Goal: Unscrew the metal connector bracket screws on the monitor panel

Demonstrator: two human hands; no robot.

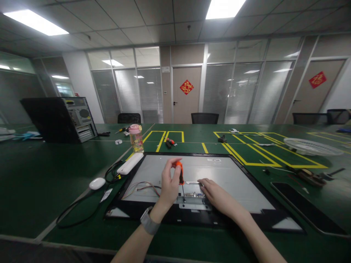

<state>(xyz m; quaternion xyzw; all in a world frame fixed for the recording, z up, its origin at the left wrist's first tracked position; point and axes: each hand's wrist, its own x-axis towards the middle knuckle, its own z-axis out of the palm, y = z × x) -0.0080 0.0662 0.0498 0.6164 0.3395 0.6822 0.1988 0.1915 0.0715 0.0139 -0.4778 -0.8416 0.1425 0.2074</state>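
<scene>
An orange-and-black screwdriver [180,172] stands nearly upright in my left hand [170,179], whose fingers are closed around its handle. Its shaft points down at the metal bracket [189,205] along the near side of a flat display panel [219,171]. My right hand [215,191] rests on the panel, fingers stretched out at the edge of a small metal-framed circuit board [194,195]. Thin coloured wires [145,185] run over the panel to the left of my left hand. The panel lies flat, grey back up, with a black frame.
A pink-lidded bottle [136,138], a white power strip [130,164] and a white mouse [97,183] with black cables lie left. A computer tower [59,118] stands behind them. A black phone-like slab [304,208] and a caliper-like tool [311,177] lie right; red-handled pliers [170,142] lie beyond.
</scene>
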